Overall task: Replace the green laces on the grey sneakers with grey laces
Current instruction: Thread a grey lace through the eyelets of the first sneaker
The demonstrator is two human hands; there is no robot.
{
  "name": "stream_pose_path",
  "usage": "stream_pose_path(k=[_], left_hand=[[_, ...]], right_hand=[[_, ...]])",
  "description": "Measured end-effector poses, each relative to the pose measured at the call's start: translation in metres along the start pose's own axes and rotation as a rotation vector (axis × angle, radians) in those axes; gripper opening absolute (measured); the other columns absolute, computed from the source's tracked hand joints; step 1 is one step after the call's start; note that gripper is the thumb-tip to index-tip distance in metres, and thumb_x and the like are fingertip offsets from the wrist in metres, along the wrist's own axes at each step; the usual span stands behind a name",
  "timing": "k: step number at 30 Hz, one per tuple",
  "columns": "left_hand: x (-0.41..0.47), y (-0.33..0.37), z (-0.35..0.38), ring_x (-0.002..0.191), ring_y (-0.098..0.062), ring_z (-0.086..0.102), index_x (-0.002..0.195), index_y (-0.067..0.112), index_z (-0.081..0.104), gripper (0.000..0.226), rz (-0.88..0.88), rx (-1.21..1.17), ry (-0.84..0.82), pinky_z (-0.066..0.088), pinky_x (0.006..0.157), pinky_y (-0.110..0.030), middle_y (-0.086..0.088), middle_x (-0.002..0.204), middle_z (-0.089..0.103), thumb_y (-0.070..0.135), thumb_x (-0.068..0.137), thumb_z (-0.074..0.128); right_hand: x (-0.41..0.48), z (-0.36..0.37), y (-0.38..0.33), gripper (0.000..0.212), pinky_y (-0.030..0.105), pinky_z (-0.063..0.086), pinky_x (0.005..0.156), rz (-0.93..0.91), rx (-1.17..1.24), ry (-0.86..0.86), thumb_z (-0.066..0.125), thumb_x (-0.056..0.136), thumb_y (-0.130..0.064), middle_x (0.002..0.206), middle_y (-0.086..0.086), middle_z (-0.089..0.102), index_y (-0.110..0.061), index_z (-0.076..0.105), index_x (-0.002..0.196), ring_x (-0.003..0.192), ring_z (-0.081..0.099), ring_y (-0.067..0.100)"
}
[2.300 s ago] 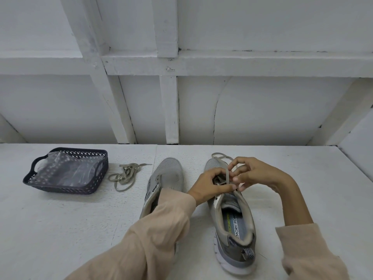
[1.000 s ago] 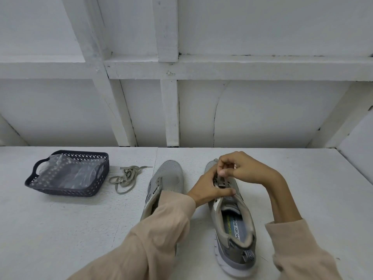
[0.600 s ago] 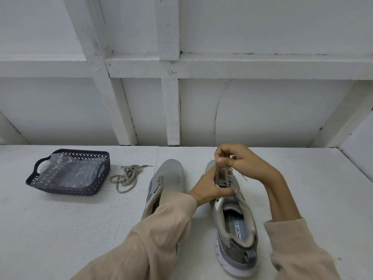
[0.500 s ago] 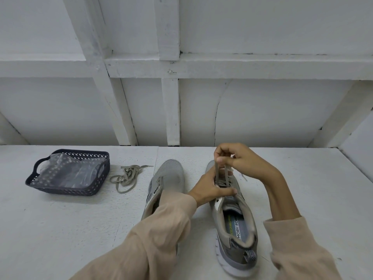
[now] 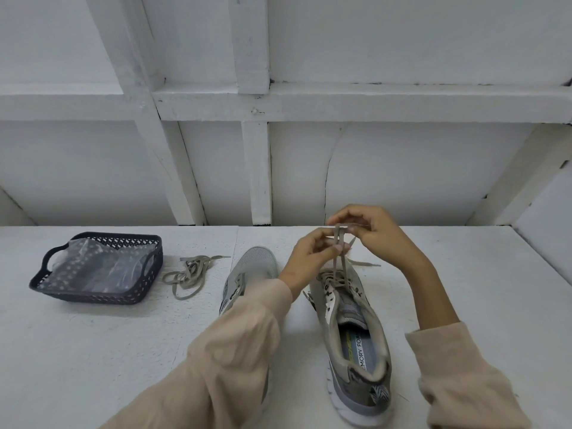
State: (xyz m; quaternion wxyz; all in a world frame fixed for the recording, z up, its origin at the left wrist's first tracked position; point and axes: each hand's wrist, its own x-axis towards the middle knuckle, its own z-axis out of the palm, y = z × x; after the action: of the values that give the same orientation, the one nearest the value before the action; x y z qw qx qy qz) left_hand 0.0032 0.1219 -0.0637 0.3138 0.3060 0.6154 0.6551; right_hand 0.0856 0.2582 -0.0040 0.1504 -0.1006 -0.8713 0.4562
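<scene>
surface: white painted table (image 5: 93, 351), kinda rough texture, with a white panelled wall behind it

basket: dark blue plastic basket (image 5: 43, 281) with a perforated wall and loop handles, sitting at the left of the table

what's in the basket: a crumpled clear plastic bag (image 5: 99, 266) filling most of it. can't make out anything else inside

loose lace: a bundled lace (image 5: 188, 274) lying on the table just right of the basket, between it and the sneakers. looks grey-olive in this light, honestly can't call the colour for sure

left sneaker: grey sneaker (image 5: 255, 266), toe pointing away, mostly covered by the left sleeve (image 5: 223, 366). no lace visible on the part that shows

right sneaker: the other grey sneaker (image 5: 356, 335) just beside it, toe away, heel nearest the camera. you can look right into the opening and see the insole with printed text

lace on right sneaker: a grey lace (image 5: 339, 261) runs through the front eyelets and both strands rise up off the shoe to the hands. one free end trails on the table to the right of the toe

left hand: left hand (image 5: 309, 258) above the toe of the right sneaker, thumb and fingertips pinched on the lace strands

right hand: right hand (image 5: 377, 233) a bit higher and to the right, fingers curled, thumb and forefinger pinching the top of the same lace

hands together: nearly touching, lace pulled fairly straight between them and the shoe
</scene>
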Motion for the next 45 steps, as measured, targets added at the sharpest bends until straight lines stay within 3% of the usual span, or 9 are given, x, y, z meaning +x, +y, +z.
stream_pose_path(k=[8,17,21,24,27,31,34,40,45], left_hand=[[0.011,0.017,0.007,0.085,-0.009,0.068,0.113,0.016,0.057,0.028,-0.094,-0.246,0.013,0.052,0.086,-0.029,0.002,0.095,0.071,-0.001,0.091,0.061],[0.017,0.041,-0.006,0.095,-0.005,0.064,0.122,0.011,0.061,0.038,-0.001,-0.348,0.109,0.054,0.089,-0.026,0.005,0.106,0.068,-0.008,0.090,0.056],[0.021,0.050,-0.034,0.085,-0.007,0.063,0.109,0.013,0.067,0.047,0.202,0.126,0.223,0.050,0.075,-0.016,-0.002,0.102,0.070,-0.020,0.080,0.050],[0.024,0.049,-0.065,0.083,-0.008,0.064,0.100,0.019,0.074,0.032,0.366,0.773,0.348,0.048,0.075,-0.021,0.006,0.097,0.073,-0.003,0.082,0.061],[0.021,0.052,-0.094,0.083,-0.010,0.065,0.093,0.025,0.075,0.012,0.301,1.150,0.406,0.044,0.068,-0.024,0.011,0.089,0.072,0.020,0.086,0.066],[0.024,0.045,-0.117,0.086,-0.018,0.061,0.087,0.023,0.073,0.016,0.118,1.223,0.389,0.044,0.067,-0.030,0.006,0.092,0.063,0.038,0.087,0.066],[0.020,0.037,-0.116,0.093,-0.017,0.061,0.089,0.024,0.073,0.016,0.013,1.266,0.088,0.049,0.078,-0.033,0.008,0.094,0.061,0.038,0.089,0.064],[0.016,0.012,-0.091,0.113,-0.017,0.050,0.103,0.032,0.071,0.023,-0.204,1.435,-0.349,0.036,0.085,-0.031,0.007,0.111,0.064,0.040,0.087,0.057],[0.022,0.007,-0.079,0.113,-0.022,0.043,0.086,0.020,0.069,0.042,-0.184,1.644,-0.395,0.026,0.100,-0.038,-0.002,0.116,0.060,0.043,0.097,0.036]], right_hand=[[-0.001,0.000,0.002,0.045,0.014,0.051,0.083,-0.102,0.000,0.194,0.052,0.082,0.019,0.094,-0.005,0.073,-0.021,0.070,0.091,0.092,0.069,0.004],[-0.005,-0.004,0.020,0.036,0.013,0.052,0.084,-0.215,-0.182,0.439,0.061,0.077,0.018,0.093,-0.003,0.070,-0.008,0.073,0.100,0.085,0.069,0.009],[-0.004,-0.009,0.036,0.021,0.011,0.052,0.075,-0.244,-0.255,0.582,0.065,0.080,0.011,0.089,0.003,0.068,-0.004,0.073,0.093,0.077,0.065,0.015],[-0.003,-0.015,0.049,0.013,0.017,0.048,0.067,-0.196,-0.337,0.657,0.066,0.085,-0.002,0.090,0.002,0.065,-0.008,0.073,0.094,0.073,0.058,0.012],[-0.003,-0.020,0.063,0.009,0.032,0.051,0.065,-0.094,-0.333,0.674,0.065,0.087,-0.010,0.090,-0.003,0.064,-0.013,0.071,0.093,0.073,0.058,0.015],[-0.001,-0.023,0.074,0.010,0.032,0.050,0.052,0.058,-0.044,0.585,0.057,0.092,-0.009,0.085,0.005,0.069,-0.012,0.066,0.095,0.067,0.065,0.024],[-0.003,-0.023,0.074,0.010,0.026,0.047,0.043,0.190,-0.003,0.385,0.059,0.091,-0.004,0.078,0.010,0.068,-0.010,0.066,0.087,0.059,0.063,0.024],[-0.016,-0.024,0.076,0.006,0.028,0.054,0.054,0.743,-0.353,-0.681,0.065,0.086,-0.006,0.087,0.009,0.071,-0.005,0.071,0.086,0.071,0.069,0.024],[-0.018,-0.027,0.078,0.019,0.025,0.049,0.048,0.769,-0.323,-0.516,0.068,0.089,-0.021,0.081,0.007,0.073,-0.002,0.070,0.086,0.059,0.067,0.022]])
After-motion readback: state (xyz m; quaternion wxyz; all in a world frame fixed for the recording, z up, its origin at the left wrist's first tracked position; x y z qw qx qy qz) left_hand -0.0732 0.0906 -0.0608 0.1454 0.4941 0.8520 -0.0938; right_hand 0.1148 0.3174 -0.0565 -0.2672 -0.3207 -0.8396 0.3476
